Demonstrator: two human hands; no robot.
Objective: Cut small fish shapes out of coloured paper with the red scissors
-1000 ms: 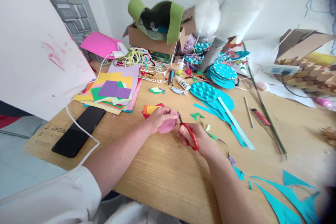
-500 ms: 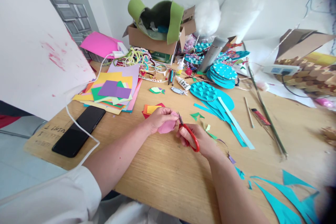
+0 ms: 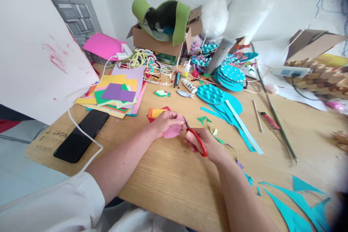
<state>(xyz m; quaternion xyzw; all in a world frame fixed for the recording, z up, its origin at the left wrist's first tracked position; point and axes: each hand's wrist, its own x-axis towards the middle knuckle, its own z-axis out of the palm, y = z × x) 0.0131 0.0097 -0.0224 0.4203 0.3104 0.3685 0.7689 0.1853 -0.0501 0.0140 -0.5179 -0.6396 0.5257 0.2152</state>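
Between the fingers and thumb of my left hand (image 3: 165,122) is a small piece of pink paper (image 3: 172,131), held just above the table. My right hand (image 3: 204,143) grips red-handled scissors (image 3: 199,139), whose blades point up and left to the paper's right edge. Whether the blades are cutting into the paper is too small to tell. Behind my left hand lie small yellow, orange and red paper pieces (image 3: 158,113). Green paper scraps (image 3: 203,120) rest beyond my right hand.
Stacked coloured paper (image 3: 119,96) and a black phone (image 3: 81,136) are on the left. Paper fish (image 3: 162,93), a glue bottle (image 3: 189,86) and blue paper shapes (image 3: 231,105) lie further back. Blue offcuts (image 3: 288,206) are at the front right, a long stick (image 3: 274,112) behind them.
Both hands stay almost where they were. The scissors and my right hand have shifted very slightly, and the pink paper looks turned a little.
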